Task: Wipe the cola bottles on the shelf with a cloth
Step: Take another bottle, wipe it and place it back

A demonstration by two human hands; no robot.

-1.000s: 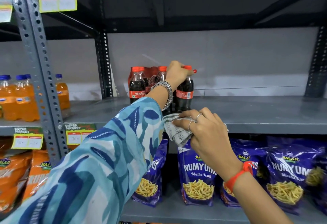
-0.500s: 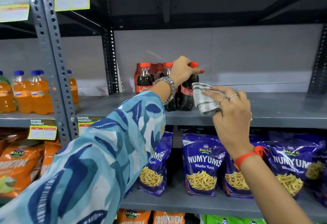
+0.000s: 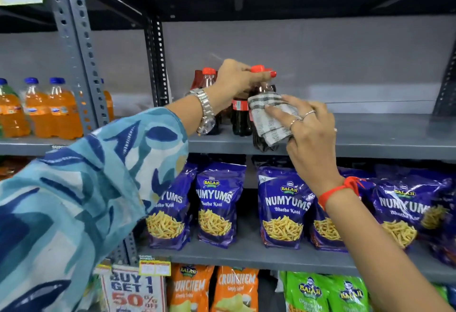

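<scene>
Several small cola bottles with red caps stand grouped on the grey middle shelf (image 3: 370,136). My left hand (image 3: 237,78) grips the neck of the front right cola bottle (image 3: 262,144), just under its cap, near the shelf's front edge. My right hand (image 3: 308,126) presses a grey-and-white checked cloth (image 3: 269,119) against that bottle's right side, covering its label. Another cola bottle (image 3: 240,121) stands just left of it, and one more (image 3: 208,78) shows behind my left wrist.
Orange drink bottles (image 3: 49,111) fill the shelf bay to the left, beyond a perforated upright (image 3: 76,47). Purple snack bags (image 3: 281,208) line the shelf below, with orange and green bags under those. To the right of the colas the middle shelf is bare.
My right hand brought the cloth up from the shelf's front edge onto the side of the bottle. My left hand stayed on the bottle's neck, and the bottle now stands nearer the front edge.
</scene>
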